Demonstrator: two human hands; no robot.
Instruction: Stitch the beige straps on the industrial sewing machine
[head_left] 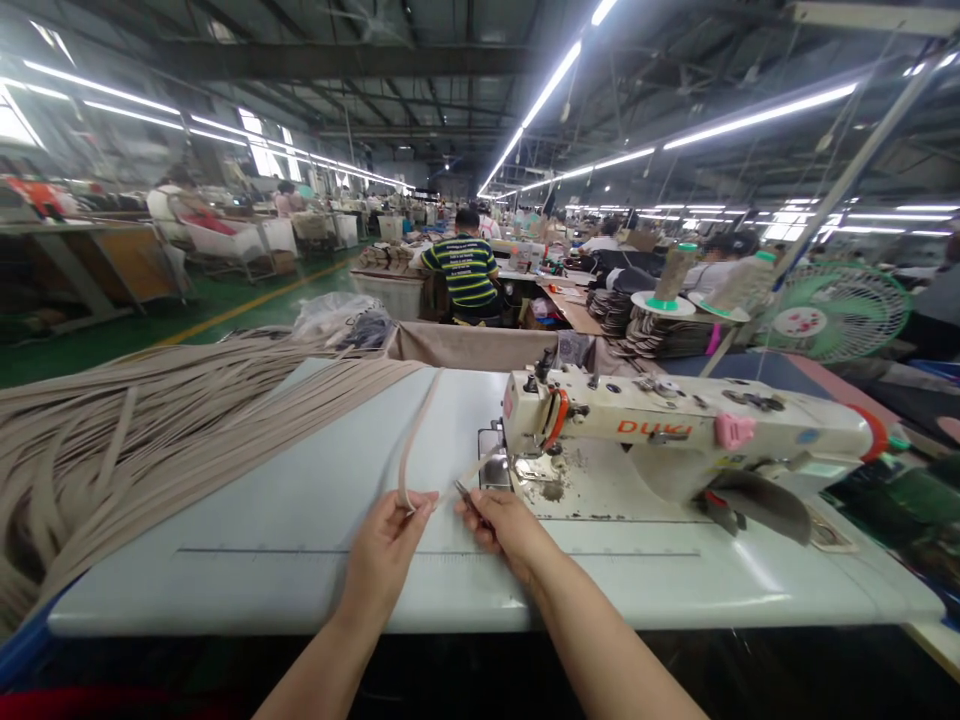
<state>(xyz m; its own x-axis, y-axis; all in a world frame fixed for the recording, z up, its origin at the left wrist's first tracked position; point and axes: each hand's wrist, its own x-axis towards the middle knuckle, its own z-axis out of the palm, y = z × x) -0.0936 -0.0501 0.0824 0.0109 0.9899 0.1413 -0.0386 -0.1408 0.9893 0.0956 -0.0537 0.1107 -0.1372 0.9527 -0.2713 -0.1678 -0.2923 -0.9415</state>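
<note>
one sewing machine (675,440) stands on the pale desk (300,540), and one beige strip (417,430) runs from the big heap of strips (135,440) at the left of the desk down to the hands and on toward the needle. the heap holds too many strips to count. two thread cones (705,285) sit on their stand behind the machine, with one green fan (836,310) to the right of them. both forearms reach forward from the bottom edge, palms down, the hands low on the desk just in front of the machine. the left hand (386,540) has its fingers pinched narrow on the bend of the strip. the right hand (502,520), just beside it, has its fingers closed on a small dark snipper (466,495) whose tip lies at the strip; whether it touches the strip i cannot tell. beyond the desk a cloth-sided bin (472,345) stands open; its contents are hidden. one person in a striped shirt (465,270) sits with their back turned further off, and other people work at distant desks.
</note>
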